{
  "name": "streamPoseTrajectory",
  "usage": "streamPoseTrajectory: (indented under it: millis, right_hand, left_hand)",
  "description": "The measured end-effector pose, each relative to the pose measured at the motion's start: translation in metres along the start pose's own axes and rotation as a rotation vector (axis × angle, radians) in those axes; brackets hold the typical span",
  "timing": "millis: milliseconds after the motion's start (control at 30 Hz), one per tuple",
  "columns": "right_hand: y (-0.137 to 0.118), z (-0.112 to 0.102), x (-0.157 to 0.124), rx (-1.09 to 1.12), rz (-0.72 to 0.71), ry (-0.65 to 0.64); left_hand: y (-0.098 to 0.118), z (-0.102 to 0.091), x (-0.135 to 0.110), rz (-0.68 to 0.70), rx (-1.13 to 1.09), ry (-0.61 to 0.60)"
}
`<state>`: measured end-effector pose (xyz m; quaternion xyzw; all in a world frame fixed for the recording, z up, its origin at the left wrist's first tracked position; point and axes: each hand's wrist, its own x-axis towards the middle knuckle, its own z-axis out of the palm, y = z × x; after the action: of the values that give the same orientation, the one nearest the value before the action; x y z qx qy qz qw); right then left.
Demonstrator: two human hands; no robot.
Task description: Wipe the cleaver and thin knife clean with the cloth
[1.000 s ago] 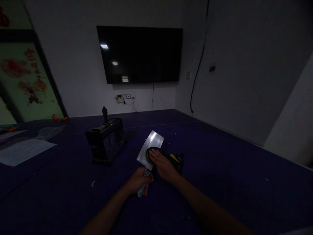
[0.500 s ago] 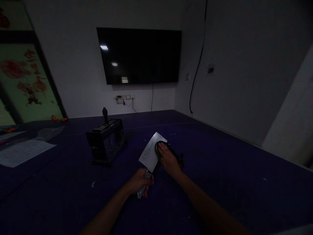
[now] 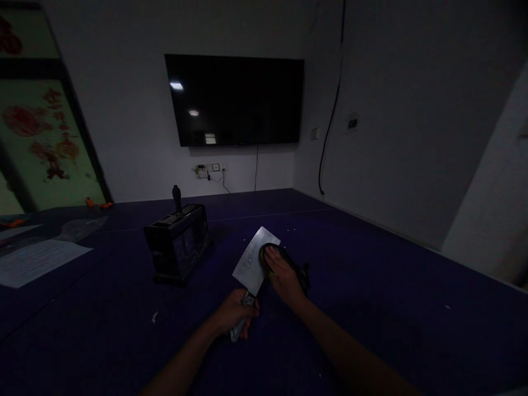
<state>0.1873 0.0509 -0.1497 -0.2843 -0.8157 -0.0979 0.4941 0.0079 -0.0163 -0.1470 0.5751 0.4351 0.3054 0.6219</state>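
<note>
My left hand (image 3: 238, 313) is closed around the pale handle of a cleaver (image 3: 254, 263). The cleaver's broad, shiny blade points away from me, tilted up to the right, with some droplets or marks on its face. My right hand (image 3: 284, 274) lies over a dark rounded device (image 3: 297, 270) with a yellowish rim, gripping it from above, fingers across its front end. The blade's right edge meets that end; the exact contact is hidden. Left of the cleaver stands a black knife block (image 3: 177, 245) with one black handle (image 3: 177, 198) sticking up from its top.
A purple surface (image 3: 363, 330) extends to the walls, with small white scraps on it. Printed paper (image 3: 41, 258) and clear plastic (image 3: 82, 228) lie at the left. Orange-handled items (image 3: 99, 203) sit by the door. A television (image 3: 235, 102) hangs on the back wall; a black cable (image 3: 330, 126) dangles at right.
The whole view has shifted slightly, with everything a little lower in the picture. Both hands keep their holds, and the cleaver stays against the device with little visible movement.
</note>
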Motion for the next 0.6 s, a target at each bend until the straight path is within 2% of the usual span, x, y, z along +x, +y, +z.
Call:
streamPoseTrajectory:
  millis: [167,300,600]
  right_hand:
    - [-0.001,0.001,-0.002,0.021,-0.056,0.032]
    - [0.003,0.002,-0.002,-0.007,-0.048,0.026]
    - [0.015,0.001,-0.003,-0.078,0.169,0.127]
  left_hand:
    - [0.0,0.001,0.0,0.012,-0.005,0.006]
    - [0.003,0.001,-0.002,-0.005,0.001,0.002]
    - [0.004,0.0,-0.002,-0.015,0.044,-0.034]
